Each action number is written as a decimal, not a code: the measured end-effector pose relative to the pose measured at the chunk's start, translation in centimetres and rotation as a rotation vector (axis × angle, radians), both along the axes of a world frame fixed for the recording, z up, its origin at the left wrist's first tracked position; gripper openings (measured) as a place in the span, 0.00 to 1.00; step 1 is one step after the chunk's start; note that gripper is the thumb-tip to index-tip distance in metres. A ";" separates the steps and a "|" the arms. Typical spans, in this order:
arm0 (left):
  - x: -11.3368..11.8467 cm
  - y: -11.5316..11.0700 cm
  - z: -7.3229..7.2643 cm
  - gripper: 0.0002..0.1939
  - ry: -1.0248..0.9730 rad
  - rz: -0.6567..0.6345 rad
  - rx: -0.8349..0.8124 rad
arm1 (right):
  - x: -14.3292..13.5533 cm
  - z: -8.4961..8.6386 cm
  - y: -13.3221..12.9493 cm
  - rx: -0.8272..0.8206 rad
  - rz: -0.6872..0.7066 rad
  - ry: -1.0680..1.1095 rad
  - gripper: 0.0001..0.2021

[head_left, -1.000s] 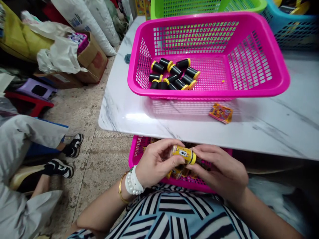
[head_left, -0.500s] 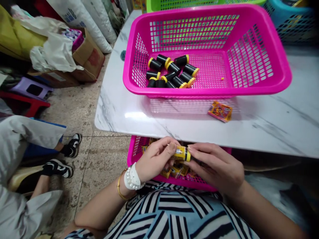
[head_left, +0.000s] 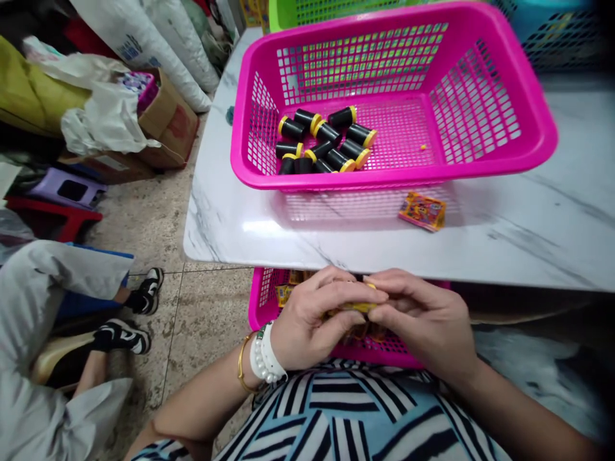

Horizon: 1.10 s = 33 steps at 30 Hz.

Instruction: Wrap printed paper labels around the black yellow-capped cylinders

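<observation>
Between my two hands, above the lap, is a small yellow-capped canister (head_left: 364, 307) with a yellow wrapper or label around it, mostly hidden by fingers. My left hand (head_left: 317, 314) is closed over its left part, thumb below and fingers above. The fingertips of my right hand (head_left: 423, 314) pinch its right end. Beneath both hands sits a lower pink basket (head_left: 259, 301) holding several yellow printed packets (head_left: 284, 294). On the table, a larger pink basket (head_left: 398, 176) contains several black canisters (head_left: 328, 132) with yellow caps, lying on their sides.
An orange printed packet (head_left: 423, 211) lies on the white marbled table (head_left: 225, 224), before the large basket. Green (head_left: 281, 16) and blue (head_left: 567, 38) baskets stand behind. To the left are a cardboard box (head_left: 175, 121), a purple stool (head_left: 67, 186) and a seated person's legs (head_left: 62, 275).
My left fingers have moved right and now wrap over the canister, covering most of it. My right thumb has come up against its end. The view has shifted slightly.
</observation>
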<state>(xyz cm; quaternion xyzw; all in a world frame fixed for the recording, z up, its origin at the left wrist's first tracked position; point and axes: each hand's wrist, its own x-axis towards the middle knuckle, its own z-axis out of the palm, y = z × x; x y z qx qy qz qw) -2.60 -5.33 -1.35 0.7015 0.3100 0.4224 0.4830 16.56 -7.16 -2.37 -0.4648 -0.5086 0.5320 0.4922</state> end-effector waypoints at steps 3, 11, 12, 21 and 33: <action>-0.3 -0.2 0.1 0.30 -0.026 -0.007 -0.159 | 0.5 0.1 0.7 0.181 -0.017 -0.148 0.13; -0.8 0.0 1.3 0.16 -0.022 0.090 -0.622 | 1.1 -0.1 1.8 0.520 0.000 -0.315 0.14; -0.8 0.1 1.3 0.15 -0.021 0.089 -0.585 | 1.0 -0.3 1.7 0.485 0.001 -0.282 0.13; -0.4 0.3 1.0 0.14 0.097 0.070 -0.328 | 0.0 -1.0 0.9 -0.093 0.051 0.242 0.08; 1.4 -1.1 -1.0 0.27 -0.391 -0.134 -0.966 | 1.2 -1.5 0.1 0.063 0.113 0.353 0.05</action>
